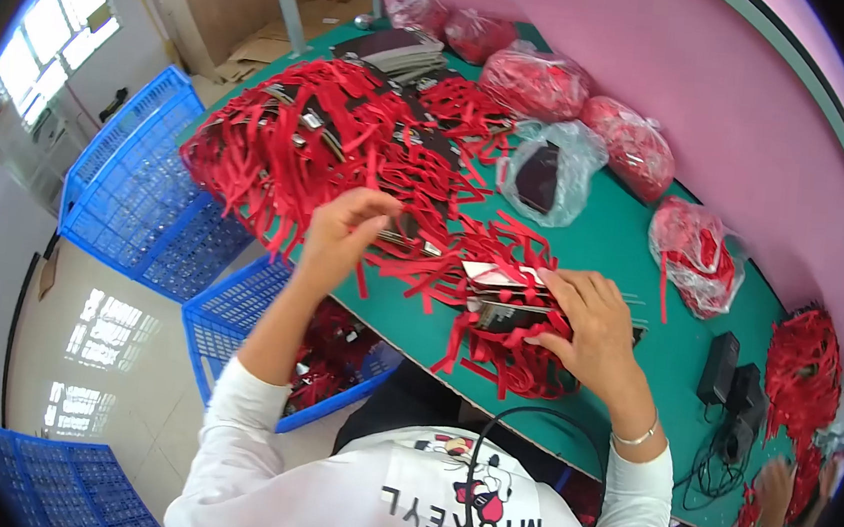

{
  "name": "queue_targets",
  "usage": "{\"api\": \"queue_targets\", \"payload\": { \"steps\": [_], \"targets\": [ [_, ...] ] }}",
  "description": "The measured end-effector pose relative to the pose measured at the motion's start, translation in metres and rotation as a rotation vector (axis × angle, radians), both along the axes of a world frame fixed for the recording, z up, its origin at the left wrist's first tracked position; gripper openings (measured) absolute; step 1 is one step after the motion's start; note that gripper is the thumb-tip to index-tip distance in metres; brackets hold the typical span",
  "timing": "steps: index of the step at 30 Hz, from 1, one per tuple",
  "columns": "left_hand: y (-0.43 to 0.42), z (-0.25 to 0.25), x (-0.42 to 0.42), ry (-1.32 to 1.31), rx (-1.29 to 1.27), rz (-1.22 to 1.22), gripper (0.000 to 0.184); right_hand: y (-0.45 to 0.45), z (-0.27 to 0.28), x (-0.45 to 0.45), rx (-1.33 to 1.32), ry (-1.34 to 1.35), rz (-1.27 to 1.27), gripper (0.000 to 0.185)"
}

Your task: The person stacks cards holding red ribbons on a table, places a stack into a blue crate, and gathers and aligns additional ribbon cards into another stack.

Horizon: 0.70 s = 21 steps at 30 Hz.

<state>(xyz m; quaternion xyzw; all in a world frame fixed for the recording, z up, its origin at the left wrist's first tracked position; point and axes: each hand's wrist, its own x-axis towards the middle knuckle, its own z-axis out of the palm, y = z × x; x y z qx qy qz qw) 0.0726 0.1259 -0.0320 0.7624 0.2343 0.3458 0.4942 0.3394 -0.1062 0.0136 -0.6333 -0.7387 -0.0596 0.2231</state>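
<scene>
Left hand: raised at the near edge of the big red pile; thumb and forefinger curled toward each other, can't tell if anything is pinched.
Right hand: gripping the right side of the card bundle, fingers over the top, thumb lower on the near side; bracelet on the wrist.
Card bundle: on the tabletop at its near edge, flat dark and pale pieces with red strips spilling out around them.
Big red pile: left of the bundle, strips overlapping dark cards; dark flat stack just behind.
Open clear bag: beyond the bundle, dark piece inside.
Filled bags: red contents, along the pink wall.
Right end: black adapter, tangled cables, red heap; another person's hand, blurred, at the edge.
Left floor: blue crates; near crate by the tabletop edge holds red items.
</scene>
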Motion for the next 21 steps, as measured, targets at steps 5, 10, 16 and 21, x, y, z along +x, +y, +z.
{"api": "queue_targets", "payload": {
  "steps": [5, 10, 16, 21],
  "targets": [
    [-0.036, 0.009, 0.045, 0.139, 0.515, -0.128, 0.066, 0.000, -0.003, 0.002, 0.022, 0.037, -0.009, 0.083],
    [-0.040, -0.025, 0.085, 0.046, 0.117, -0.497, 0.048, 0.000, 0.007, -0.004, 0.201, -0.076, -0.023, 0.085],
    [-0.054, -0.036, 0.083, -0.081, -0.147, -0.434, 0.033, -0.024, -0.018, -0.008, 0.361, -0.219, -0.026, 0.065],
    [-0.056, -0.046, 0.083, -0.085, -0.100, -0.399, 0.034, -0.041, -0.034, -0.004, 0.479, -0.323, -0.077, 0.044]
  ]
}}
